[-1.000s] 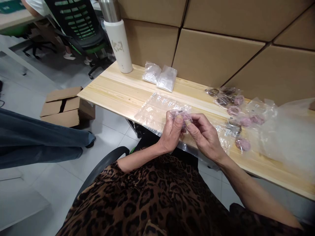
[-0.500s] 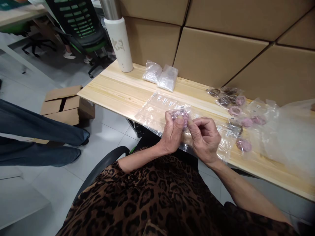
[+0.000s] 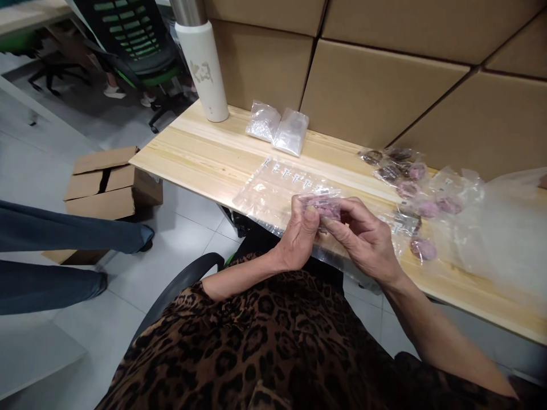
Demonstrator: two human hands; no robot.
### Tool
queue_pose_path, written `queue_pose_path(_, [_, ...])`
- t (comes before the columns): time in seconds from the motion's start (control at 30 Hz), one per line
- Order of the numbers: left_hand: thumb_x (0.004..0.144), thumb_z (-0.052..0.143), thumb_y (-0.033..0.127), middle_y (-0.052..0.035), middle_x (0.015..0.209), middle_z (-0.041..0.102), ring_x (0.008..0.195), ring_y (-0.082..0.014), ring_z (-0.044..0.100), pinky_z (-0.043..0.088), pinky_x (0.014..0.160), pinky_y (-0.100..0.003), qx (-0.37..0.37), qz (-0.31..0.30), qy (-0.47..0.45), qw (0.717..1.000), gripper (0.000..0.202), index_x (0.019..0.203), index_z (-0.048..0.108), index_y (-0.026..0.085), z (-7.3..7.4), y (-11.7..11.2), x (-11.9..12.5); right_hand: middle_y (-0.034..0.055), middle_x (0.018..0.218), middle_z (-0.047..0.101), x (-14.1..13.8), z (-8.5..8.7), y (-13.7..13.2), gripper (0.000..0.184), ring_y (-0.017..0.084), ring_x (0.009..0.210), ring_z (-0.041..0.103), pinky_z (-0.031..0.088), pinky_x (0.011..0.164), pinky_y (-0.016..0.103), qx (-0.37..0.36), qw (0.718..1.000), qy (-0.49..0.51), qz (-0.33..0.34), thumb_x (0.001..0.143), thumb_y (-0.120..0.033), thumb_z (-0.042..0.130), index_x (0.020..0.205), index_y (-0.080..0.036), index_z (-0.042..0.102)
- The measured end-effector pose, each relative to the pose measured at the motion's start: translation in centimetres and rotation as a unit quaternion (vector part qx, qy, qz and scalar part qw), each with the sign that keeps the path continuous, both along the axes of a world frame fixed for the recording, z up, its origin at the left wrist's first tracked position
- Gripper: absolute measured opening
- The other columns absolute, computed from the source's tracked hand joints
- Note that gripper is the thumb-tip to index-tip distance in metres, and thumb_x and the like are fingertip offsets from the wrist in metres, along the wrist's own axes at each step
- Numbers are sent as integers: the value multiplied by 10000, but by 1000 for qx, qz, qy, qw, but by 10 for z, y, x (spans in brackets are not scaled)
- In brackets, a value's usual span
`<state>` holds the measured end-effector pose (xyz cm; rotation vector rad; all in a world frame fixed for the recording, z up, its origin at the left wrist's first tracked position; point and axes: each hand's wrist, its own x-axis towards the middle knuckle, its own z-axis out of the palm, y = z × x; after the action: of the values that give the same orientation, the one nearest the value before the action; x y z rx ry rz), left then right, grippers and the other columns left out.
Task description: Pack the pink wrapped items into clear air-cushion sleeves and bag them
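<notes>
Between my two hands is a small clear plastic bag (image 3: 325, 209) with something pinkish-purple inside, held just above the table's front edge. My left hand (image 3: 299, 233) pinches its left side, thumb on top. My right hand (image 3: 363, 233) grips its right side between thumb and fingers. Beneath them lie flat clear bags (image 3: 267, 191) with printed marks in a row. Off to the right are several small bagged rounds, some pink (image 3: 423, 249) and some dark brown (image 3: 388, 172); what they are I cannot make out.
Two packs of clear bags (image 3: 290, 132) lie near a white bottle (image 3: 203, 74). Cardboard boxes (image 3: 384, 97) are stacked along the table's back. A large translucent plastic sheet (image 3: 508, 233) covers the right end. An opened carton (image 3: 100, 185) and a person's legs (image 3: 72, 228) are at left.
My right hand has shifted slightly right and its fingers now reach behind the small bag, which lies flatter and wider across both hands. The person's legs at left have changed position.
</notes>
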<state>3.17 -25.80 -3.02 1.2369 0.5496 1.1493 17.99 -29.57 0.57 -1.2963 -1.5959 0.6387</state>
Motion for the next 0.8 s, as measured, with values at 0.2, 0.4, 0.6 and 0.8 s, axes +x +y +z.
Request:
queue_pose_path(0.2, [1061, 387, 718, -134, 1215, 690, 1113, -231, 685, 560, 1032, -460, 21, -47, 22, 998, 522, 1257, 435, 236, 2, -4, -3, 44, 993, 708, 5, 9, -5, 233, 189, 804, 600, 515, 701, 365, 21, 999, -43, 15, 975, -467, 746, 1140, -302, 747])
queue_pose_path(0.4, [1028, 461, 724, -138, 1336, 569, 1051, -220, 612, 572, 937, -415, 101, 84, 136, 982, 643, 1473, 387, 265, 5, 11, -25, 78, 918, 705, 58, 24, 2, 294, 256, 775, 604, 495, 686, 424, -10, 974, -220, -46, 939, -591, 751, 1014, -309, 786])
queue_pose_path(0.6, [1046, 452, 670, -114, 1370, 562, 1219, -255, 572, 541, 988, -426, 237, 282, 292, 883, 573, 1468, 456, 281, 2, 54, -77, 109, 768, 657, 92, 12, 15, 663, 250, 677, 564, 389, 579, 375, -89, 929, -356, -54, 877, -884, 594, 737, -246, 709])
queue_pose_path(0.8, [1018, 549, 556, -158, 1268, 615, 1218, -334, 561, 459, 1094, -531, 179, 277, 568, 754, 520, 1389, 618, 198, 7, 79, -114, 114, 749, 673, 86, 27, 16, 654, 220, 644, 550, 359, 596, 380, -186, 914, -350, -87, 836, -854, 651, 673, -221, 676])
